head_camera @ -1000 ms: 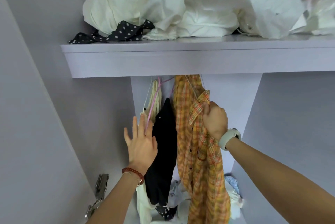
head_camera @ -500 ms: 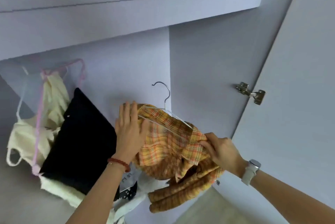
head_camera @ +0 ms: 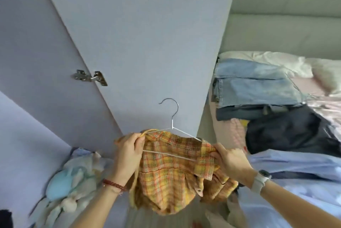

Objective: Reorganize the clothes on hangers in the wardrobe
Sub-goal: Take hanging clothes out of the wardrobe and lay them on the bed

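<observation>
Closest to the camera, 2 bare forearms reach forward and hold a yellow-and-orange plaid shirt (head_camera: 171, 170) between them, clear of the wardrobe and in front of its open door. The left hand (head_camera: 129, 152), with a red bead bracelet at the wrist, has its fingers and thumb curled round the shirt's collar edge. The right hand (head_camera: 230, 161), with a pale watch on the wrist, pinches the fabric at the other shoulder. The shirt sits bunched and crooked on a thin white wire hanger (head_camera: 172, 130) — 1 shoulder looks half off, and the lower cloth hangs in a crumpled heap.

The step in hand looks like straightening the shirt on the hanger. To do it well, each hand would likely draw its shoulder seam out over its end of the wire, keeping the hook upright, then let the cloth fall free.

To the left, low down, lies a heap of pale clothes (head_camera: 73, 178). Behind the hanger stands the lilac wardrobe door (head_camera: 147, 43) with a metal hinge (head_camera: 90, 77). Farther right — on a bed (head_camera: 323, 109) — rest folded jeans (head_camera: 254, 84) and a dark garment (head_camera: 291, 132).
</observation>
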`<state>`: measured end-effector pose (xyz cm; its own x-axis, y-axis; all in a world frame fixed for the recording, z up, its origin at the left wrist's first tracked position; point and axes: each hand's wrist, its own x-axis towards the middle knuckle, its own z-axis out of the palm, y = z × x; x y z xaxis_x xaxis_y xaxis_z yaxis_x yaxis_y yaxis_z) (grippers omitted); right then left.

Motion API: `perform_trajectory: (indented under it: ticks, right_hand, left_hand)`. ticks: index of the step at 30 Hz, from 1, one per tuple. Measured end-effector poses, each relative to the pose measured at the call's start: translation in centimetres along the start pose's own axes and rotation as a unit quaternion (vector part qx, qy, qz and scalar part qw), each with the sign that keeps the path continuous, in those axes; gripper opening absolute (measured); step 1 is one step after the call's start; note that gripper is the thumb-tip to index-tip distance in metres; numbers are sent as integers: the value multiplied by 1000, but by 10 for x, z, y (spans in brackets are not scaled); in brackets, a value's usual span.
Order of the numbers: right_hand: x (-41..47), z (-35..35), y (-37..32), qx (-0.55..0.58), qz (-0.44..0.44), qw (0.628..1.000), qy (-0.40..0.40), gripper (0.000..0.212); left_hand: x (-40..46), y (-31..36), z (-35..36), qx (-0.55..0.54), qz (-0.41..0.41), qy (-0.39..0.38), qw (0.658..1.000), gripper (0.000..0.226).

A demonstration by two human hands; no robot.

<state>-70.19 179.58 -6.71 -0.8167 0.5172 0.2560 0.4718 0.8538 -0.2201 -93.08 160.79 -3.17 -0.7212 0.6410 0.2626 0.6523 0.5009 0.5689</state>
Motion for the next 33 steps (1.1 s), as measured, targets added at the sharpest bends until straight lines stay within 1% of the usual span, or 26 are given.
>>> perform_trajectory:
  ticks: [1,3,4,6,7,9,11,13,15,16,18,21,22,24,25,26,28,30,31,33]
  right_hand:
    - [-11,-3,21,-8,56,998,5,16]
    - [-30,-10,54,9,156,988,-4,13]
    - [-40,-15,67,25,189,982,-5,13]
    - [-59,-24,90,41,223,973,30,15]
    - [-68,-29,98,44,243,968,49,17]
    - [-89,-41,113,56,285,954,74,21]
    - [-111,-51,126,58,317,942,93,28]
    - [-131,-62,133,64,360,924,111,29]
    - [-145,-71,135,74,395,904,144,24]
    - [-151,-74,134,77,408,895,162,23]
    - [-161,-78,130,72,431,881,184,20]
    - [-173,-77,125,70,475,860,170,11]
    - [-174,-76,121,75,483,858,158,17]
    - [-170,-74,112,68,470,868,145,39]
    - [-165,-73,108,49,458,876,143,42]
    - [-160,-73,104,30,447,883,139,40]
    - [-153,-72,98,23,451,881,139,28]
    - [-153,-71,91,96,484,859,135,18]
    - [-154,-69,86,145,500,847,111,17]
    - [-155,-65,78,234,524,819,10,15]
  left_hand:
    - [-2,22,19,-23,29,-15,999,6]
    - [-8,60,57,-61,97,-63,991,5]
    - [-10,77,74,-85,118,-101,984,9]
    - [-10,102,102,-110,155,-175,966,18]
    - [-5,110,113,-90,183,-174,963,18]
    - [9,121,130,-43,232,-134,962,21]
    - [24,132,143,-12,262,-158,952,46]
    - [34,144,159,24,314,-224,923,67]
    - [36,160,177,22,353,-294,888,79]
    - [37,170,184,6,367,-311,877,81]
    - [36,191,197,-38,393,-295,870,76]
    - [36,218,210,-92,404,-242,878,53]
    - [37,223,213,-97,396,-236,882,47]
    - [41,229,217,-110,381,-225,890,34]
    - [45,231,218,-115,378,-216,893,29]
    - [49,231,218,-116,376,-212,895,25]
    - [58,231,219,-116,363,-230,896,26]
    - [63,231,218,-99,354,-271,890,31]
    - [66,232,220,-80,354,-293,884,34]
    - [73,235,226,-25,356,-359,862,39]
